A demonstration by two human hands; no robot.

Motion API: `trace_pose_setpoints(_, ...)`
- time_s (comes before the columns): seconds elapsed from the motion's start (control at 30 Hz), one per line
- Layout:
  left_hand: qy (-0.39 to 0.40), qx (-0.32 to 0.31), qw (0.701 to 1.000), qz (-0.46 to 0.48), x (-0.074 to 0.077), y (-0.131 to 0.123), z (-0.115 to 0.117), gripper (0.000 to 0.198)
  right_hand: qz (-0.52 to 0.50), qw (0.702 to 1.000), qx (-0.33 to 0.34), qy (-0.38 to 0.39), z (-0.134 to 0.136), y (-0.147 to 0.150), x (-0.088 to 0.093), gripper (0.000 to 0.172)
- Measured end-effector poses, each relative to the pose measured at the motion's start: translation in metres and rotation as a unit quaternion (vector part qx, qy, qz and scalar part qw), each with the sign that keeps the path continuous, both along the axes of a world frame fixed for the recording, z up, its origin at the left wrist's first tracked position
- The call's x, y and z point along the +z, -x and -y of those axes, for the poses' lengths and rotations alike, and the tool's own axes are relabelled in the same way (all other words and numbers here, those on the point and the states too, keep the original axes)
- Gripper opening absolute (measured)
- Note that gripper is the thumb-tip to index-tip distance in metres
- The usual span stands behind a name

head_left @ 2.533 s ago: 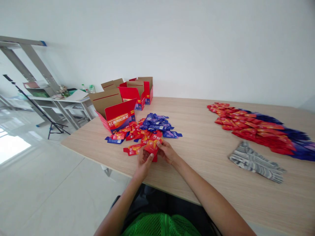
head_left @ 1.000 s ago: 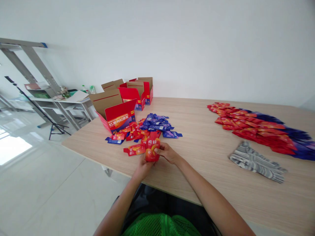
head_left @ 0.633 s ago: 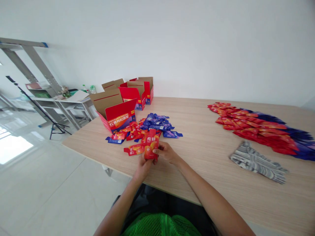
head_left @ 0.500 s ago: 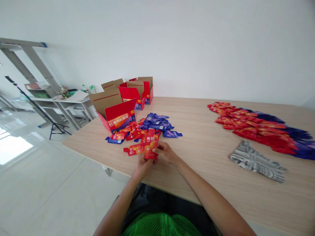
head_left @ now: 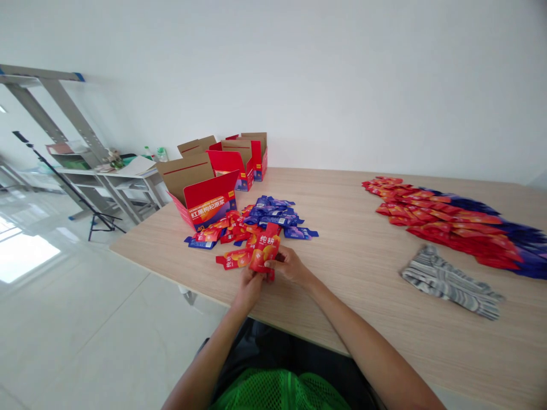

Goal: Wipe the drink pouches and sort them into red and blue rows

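Both of my hands hold a small stack of red sachets [head_left: 265, 251] upright just above the near edge of the wooden table [head_left: 350, 267]. My left hand [head_left: 249, 286] grips the stack from below. My right hand [head_left: 288, 265] pinches its right side. Behind the stack lies a loose pile of red sachets [head_left: 228, 228] and blue sachets [head_left: 273, 214]. One red sachet [head_left: 233, 260] lies flat just left of my hands.
Open red cartons [head_left: 200, 191] stand at the table's far left, with more behind them [head_left: 245, 154]. A long heap of red and blue sachets [head_left: 448, 222] runs along the right. A grey striped cloth [head_left: 450, 282] lies nearer. Shelving [head_left: 106, 176] and a tripod [head_left: 64, 182] stand off to the left.
The stack was turned from tilted to upright in my hands, then tipped slightly right again. My hands stayed at the same spot near the table edge.
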State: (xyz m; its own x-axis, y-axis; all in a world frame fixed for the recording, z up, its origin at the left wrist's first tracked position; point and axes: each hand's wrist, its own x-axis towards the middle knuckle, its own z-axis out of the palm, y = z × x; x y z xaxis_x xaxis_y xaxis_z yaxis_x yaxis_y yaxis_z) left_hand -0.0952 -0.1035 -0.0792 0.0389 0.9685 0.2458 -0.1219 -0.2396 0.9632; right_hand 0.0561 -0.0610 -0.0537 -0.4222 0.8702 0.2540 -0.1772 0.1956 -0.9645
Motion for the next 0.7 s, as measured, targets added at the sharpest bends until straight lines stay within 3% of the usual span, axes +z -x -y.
trace_pose_setpoints(0.17, -0.07, 0.098, 0.989, -0.088, -0.011, 0.001, -0.006, 0.022, 0.01, 1.0, 0.017, -0.018, 0.003, 0.008, -0.008, 0.047)
trace_pose_setpoints(0.3, -0.097, 0.152, 0.976, -0.123, -0.01, 0.004, -0.008, 0.013, 0.019, 0.999, 0.012, -0.035, 0.002, 0.012, -0.013, 0.046)
trace_pose_setpoints(0.4, -0.088, 0.13, 0.982, -0.103, -0.006, 0.004, -0.004, 0.013, 0.006, 0.999, 0.044, -0.03, -0.001, 0.009, -0.01, 0.045)
trace_pose_setpoints(0.57, -0.061, 0.079, 0.993, -0.056, 0.003, 0.006, 0.006, 0.03, -0.004, 0.996, 0.084, -0.043, -0.003, 0.0, 0.003, 0.043)
trace_pose_setpoints(0.7, -0.074, 0.079, 0.992, -0.067, 0.005, 0.006, 0.004, 0.043, 0.023, 0.994, 0.096, -0.048, -0.003, 0.0, 0.003, 0.044)
